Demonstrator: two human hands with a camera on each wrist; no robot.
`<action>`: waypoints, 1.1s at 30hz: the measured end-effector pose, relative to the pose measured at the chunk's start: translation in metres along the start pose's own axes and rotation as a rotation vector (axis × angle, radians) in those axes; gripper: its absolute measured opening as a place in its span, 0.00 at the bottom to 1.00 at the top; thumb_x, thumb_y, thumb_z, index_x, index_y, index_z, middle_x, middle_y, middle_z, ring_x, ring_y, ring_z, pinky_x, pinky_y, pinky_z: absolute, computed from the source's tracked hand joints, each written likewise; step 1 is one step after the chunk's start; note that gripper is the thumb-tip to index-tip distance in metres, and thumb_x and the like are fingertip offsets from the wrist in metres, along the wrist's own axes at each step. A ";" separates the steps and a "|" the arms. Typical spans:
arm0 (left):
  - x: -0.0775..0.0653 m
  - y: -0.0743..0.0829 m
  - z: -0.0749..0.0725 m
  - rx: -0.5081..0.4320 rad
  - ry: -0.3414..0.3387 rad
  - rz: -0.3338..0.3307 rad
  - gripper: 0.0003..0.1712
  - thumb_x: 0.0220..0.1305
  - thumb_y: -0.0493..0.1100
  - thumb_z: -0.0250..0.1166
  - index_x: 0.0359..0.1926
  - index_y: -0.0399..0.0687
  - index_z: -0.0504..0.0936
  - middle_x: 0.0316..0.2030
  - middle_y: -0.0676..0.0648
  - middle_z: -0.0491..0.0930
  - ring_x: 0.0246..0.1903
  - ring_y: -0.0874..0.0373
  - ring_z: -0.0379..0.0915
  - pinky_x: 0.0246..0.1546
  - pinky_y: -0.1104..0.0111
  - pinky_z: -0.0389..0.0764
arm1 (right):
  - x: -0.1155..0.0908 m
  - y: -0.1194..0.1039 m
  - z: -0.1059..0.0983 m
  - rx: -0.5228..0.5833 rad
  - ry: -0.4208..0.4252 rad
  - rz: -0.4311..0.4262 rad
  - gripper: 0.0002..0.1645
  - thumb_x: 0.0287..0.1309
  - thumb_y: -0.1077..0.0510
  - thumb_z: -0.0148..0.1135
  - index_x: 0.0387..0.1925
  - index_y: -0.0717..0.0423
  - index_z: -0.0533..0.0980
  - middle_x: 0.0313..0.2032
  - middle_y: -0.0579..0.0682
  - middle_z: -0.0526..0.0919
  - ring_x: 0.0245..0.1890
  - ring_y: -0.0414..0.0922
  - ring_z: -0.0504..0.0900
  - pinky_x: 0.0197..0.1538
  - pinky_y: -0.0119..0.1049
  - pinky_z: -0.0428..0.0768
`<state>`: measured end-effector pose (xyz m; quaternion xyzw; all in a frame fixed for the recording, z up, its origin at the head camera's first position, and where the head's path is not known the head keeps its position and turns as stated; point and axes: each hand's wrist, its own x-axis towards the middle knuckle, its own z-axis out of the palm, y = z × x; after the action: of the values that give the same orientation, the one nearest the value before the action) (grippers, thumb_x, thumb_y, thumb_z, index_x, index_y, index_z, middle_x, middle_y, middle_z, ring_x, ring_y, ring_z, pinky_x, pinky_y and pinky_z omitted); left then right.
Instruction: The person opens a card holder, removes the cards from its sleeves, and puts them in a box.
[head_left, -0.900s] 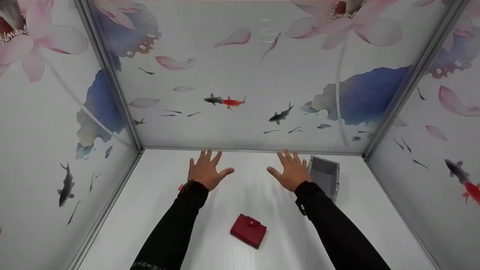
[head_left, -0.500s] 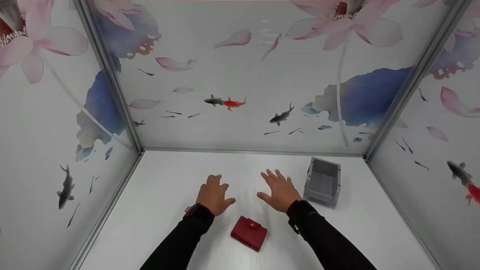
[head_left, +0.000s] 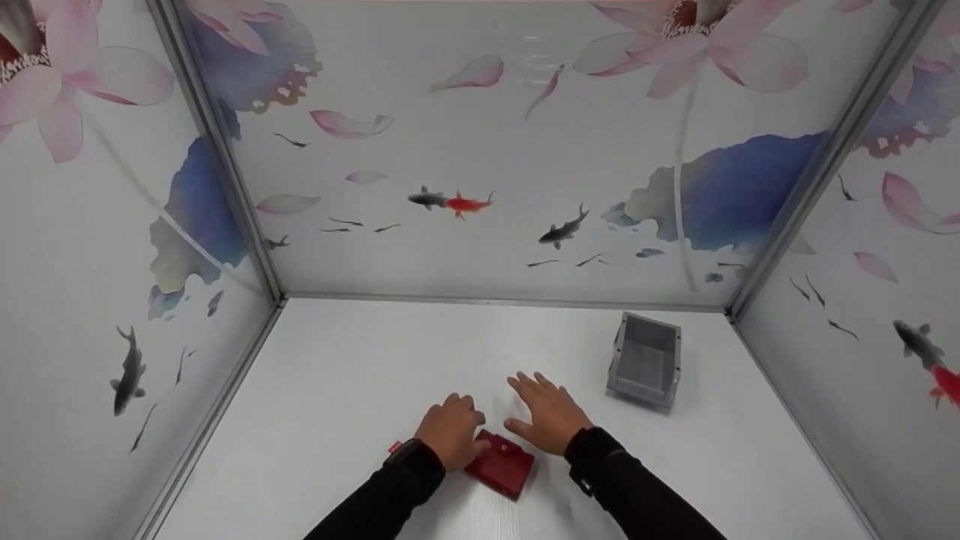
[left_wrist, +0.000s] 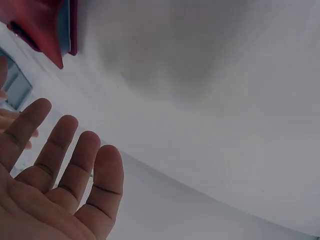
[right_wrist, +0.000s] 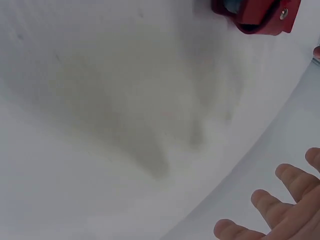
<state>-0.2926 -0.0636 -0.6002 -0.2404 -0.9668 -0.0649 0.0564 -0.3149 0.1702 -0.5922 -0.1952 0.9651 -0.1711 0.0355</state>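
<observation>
A small red wallet (head_left: 501, 466) with a snap tab lies closed on the white table. My left hand (head_left: 450, 433) is at its left side, and in the head view the thumb overlaps the wallet's left edge. Loosely bent fingers (left_wrist: 62, 135) show in the left wrist view, with the red wallet (left_wrist: 37, 20) apart from them at the top left. To the wallet's upper right, my right hand (head_left: 553, 416) hovers over the table with fingers spread and nothing held. The right wrist view has the wallet's snap tab (right_wrist: 272, 20) at its top right corner.
A grey plastic bin (head_left: 649, 364), open at the top, stands on the table at the back right. White panels printed with lotus flowers and fish, such as the back panel (head_left: 480, 142), enclose the table on three sides, with metal frame strips at the corners.
Both hands have drawn back from the table's far edge toward the wallet, the left reaching its side. The grey bin, partly hidden earlier by the right arm, now shows fully. The wallet stays put.
</observation>
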 end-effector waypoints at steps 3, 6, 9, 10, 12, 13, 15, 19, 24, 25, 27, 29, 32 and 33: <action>-0.002 0.003 0.005 0.012 -0.024 0.009 0.21 0.70 0.61 0.80 0.51 0.52 0.96 0.44 0.48 0.88 0.46 0.53 0.81 0.46 0.54 0.89 | -0.005 0.000 0.007 0.027 -0.021 -0.004 0.47 0.79 0.37 0.69 0.88 0.49 0.67 0.87 0.56 0.69 0.88 0.63 0.64 0.84 0.73 0.64; -0.004 0.004 0.009 0.020 -0.034 0.008 0.22 0.69 0.63 0.80 0.50 0.51 0.96 0.41 0.49 0.87 0.43 0.54 0.80 0.43 0.54 0.88 | -0.009 0.000 0.013 0.039 -0.035 -0.021 0.47 0.79 0.37 0.69 0.88 0.49 0.67 0.87 0.57 0.68 0.89 0.64 0.63 0.84 0.74 0.64; -0.005 0.008 0.011 0.025 -0.048 0.008 0.23 0.68 0.64 0.81 0.49 0.51 0.96 0.39 0.49 0.87 0.42 0.53 0.81 0.41 0.55 0.88 | -0.012 0.000 0.019 0.029 -0.038 -0.048 0.47 0.78 0.38 0.70 0.87 0.51 0.67 0.86 0.58 0.69 0.88 0.65 0.63 0.83 0.75 0.64; -0.005 0.009 0.011 0.024 -0.052 0.007 0.24 0.67 0.64 0.81 0.48 0.52 0.96 0.39 0.49 0.87 0.41 0.53 0.81 0.40 0.55 0.88 | -0.012 0.001 0.021 0.024 -0.040 -0.055 0.47 0.78 0.38 0.70 0.87 0.51 0.68 0.86 0.58 0.69 0.88 0.65 0.62 0.83 0.75 0.64; -0.005 0.012 0.011 0.030 -0.061 0.005 0.26 0.66 0.66 0.81 0.49 0.52 0.96 0.38 0.49 0.87 0.41 0.53 0.81 0.39 0.57 0.88 | -0.013 0.001 0.024 0.020 -0.049 -0.062 0.47 0.77 0.38 0.71 0.87 0.52 0.68 0.86 0.58 0.69 0.88 0.66 0.62 0.83 0.76 0.64; -0.005 0.012 0.011 0.035 -0.065 0.005 0.27 0.65 0.68 0.82 0.49 0.52 0.96 0.38 0.49 0.87 0.40 0.53 0.80 0.38 0.57 0.88 | -0.013 0.000 0.025 0.015 -0.055 -0.065 0.47 0.77 0.38 0.71 0.86 0.51 0.68 0.86 0.58 0.69 0.88 0.66 0.63 0.82 0.76 0.64; -0.004 0.013 0.012 0.037 -0.072 -0.002 0.29 0.63 0.69 0.82 0.49 0.51 0.96 0.38 0.49 0.86 0.39 0.54 0.79 0.37 0.59 0.87 | -0.013 -0.001 0.027 0.011 -0.065 -0.070 0.47 0.77 0.38 0.71 0.86 0.52 0.69 0.86 0.58 0.69 0.88 0.66 0.63 0.82 0.77 0.64; -0.005 0.014 0.014 0.020 -0.090 -0.029 0.31 0.60 0.71 0.84 0.48 0.51 0.96 0.36 0.50 0.86 0.38 0.55 0.78 0.37 0.60 0.85 | -0.014 -0.004 0.028 -0.006 -0.078 -0.081 0.48 0.76 0.37 0.72 0.86 0.51 0.69 0.86 0.57 0.70 0.88 0.65 0.64 0.82 0.76 0.65; -0.005 0.017 0.016 -0.024 -0.085 -0.059 0.28 0.56 0.68 0.88 0.43 0.52 0.96 0.35 0.50 0.85 0.38 0.55 0.78 0.37 0.59 0.85 | -0.016 -0.006 0.031 -0.042 -0.069 -0.092 0.47 0.73 0.37 0.75 0.84 0.51 0.72 0.86 0.57 0.70 0.85 0.64 0.69 0.78 0.73 0.73; -0.005 0.018 0.017 -0.030 -0.080 -0.059 0.28 0.55 0.67 0.88 0.42 0.51 0.96 0.34 0.50 0.85 0.37 0.55 0.77 0.36 0.60 0.84 | -0.017 -0.007 0.032 -0.048 -0.059 -0.098 0.45 0.73 0.39 0.76 0.82 0.51 0.74 0.85 0.57 0.71 0.83 0.63 0.71 0.76 0.73 0.75; -0.005 0.019 0.018 -0.038 -0.062 -0.053 0.26 0.55 0.65 0.89 0.41 0.51 0.96 0.34 0.50 0.84 0.36 0.55 0.77 0.34 0.60 0.84 | -0.018 -0.008 0.033 -0.071 -0.028 -0.119 0.40 0.72 0.41 0.77 0.78 0.51 0.78 0.81 0.56 0.76 0.77 0.61 0.76 0.70 0.70 0.81; -0.005 0.020 0.018 -0.048 -0.045 -0.047 0.24 0.54 0.62 0.90 0.40 0.50 0.96 0.34 0.50 0.83 0.35 0.55 0.77 0.33 0.60 0.82 | -0.018 -0.010 0.034 -0.089 0.012 -0.152 0.34 0.70 0.44 0.78 0.72 0.52 0.83 0.73 0.55 0.82 0.70 0.57 0.81 0.64 0.65 0.86; -0.003 0.021 0.018 -0.066 -0.016 -0.019 0.20 0.54 0.57 0.91 0.38 0.50 0.96 0.34 0.50 0.82 0.34 0.55 0.77 0.31 0.61 0.82 | -0.018 -0.012 0.032 -0.085 0.060 -0.179 0.27 0.66 0.49 0.81 0.62 0.54 0.87 0.59 0.52 0.87 0.57 0.51 0.85 0.57 0.53 0.89; -0.002 0.022 0.018 -0.071 -0.011 -0.009 0.18 0.54 0.55 0.91 0.37 0.50 0.96 0.34 0.50 0.82 0.34 0.56 0.77 0.31 0.62 0.81 | -0.018 -0.014 0.031 -0.070 0.065 -0.179 0.25 0.64 0.50 0.82 0.59 0.56 0.88 0.54 0.51 0.88 0.52 0.49 0.85 0.54 0.50 0.89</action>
<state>-0.2816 -0.0427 -0.6165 -0.2385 -0.9652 -0.0982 0.0424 -0.2892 0.1555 -0.6167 -0.2760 0.9498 -0.1461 -0.0181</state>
